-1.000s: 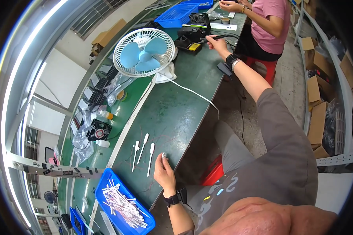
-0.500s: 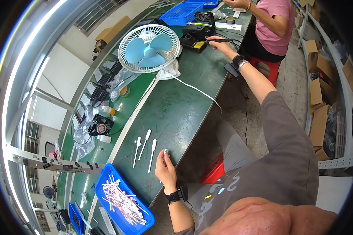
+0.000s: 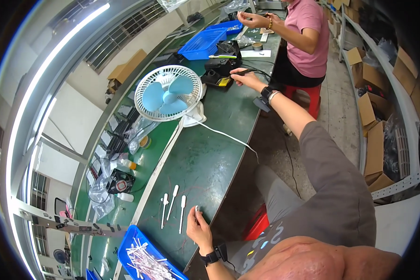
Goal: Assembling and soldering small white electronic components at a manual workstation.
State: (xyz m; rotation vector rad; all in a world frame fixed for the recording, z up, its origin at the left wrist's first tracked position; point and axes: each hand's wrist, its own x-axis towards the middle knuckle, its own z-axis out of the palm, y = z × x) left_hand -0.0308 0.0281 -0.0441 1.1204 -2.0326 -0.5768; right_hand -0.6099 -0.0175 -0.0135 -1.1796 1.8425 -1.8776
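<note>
My right hand [image 3: 248, 79] reaches far forward, its fingers closed round a dark, corded, pen-like tool that looks like a soldering iron [image 3: 243, 72]. Its tip end is beside a black soldering stand with a yellow sponge [image 3: 224, 82]. Nearer to me, my left hand [image 3: 199, 229] pinches a small white piece [image 3: 197, 208] between thumb and fingers, above the bench edge. Most of that piece is hidden by the fingers. Left of this hand lie three white sticks with thicker heads, the nearest being a white stick [image 3: 182, 214], among thin reddish wires.
A blue tray [image 3: 126, 249] holds many similar white sticks. On the green bench [image 3: 205, 154] stands a white fan with blue blades [image 3: 169, 96], its cord trailing over the edge. Blue baskets [image 3: 201, 43] stand farther off. A co-worker in pink [image 3: 308, 44] sits at the far right.
The whole view has tilted, so the bench things appear lower. My right hand remains by the sponge stand with the iron; my left hand still pinches the white piece.
</note>
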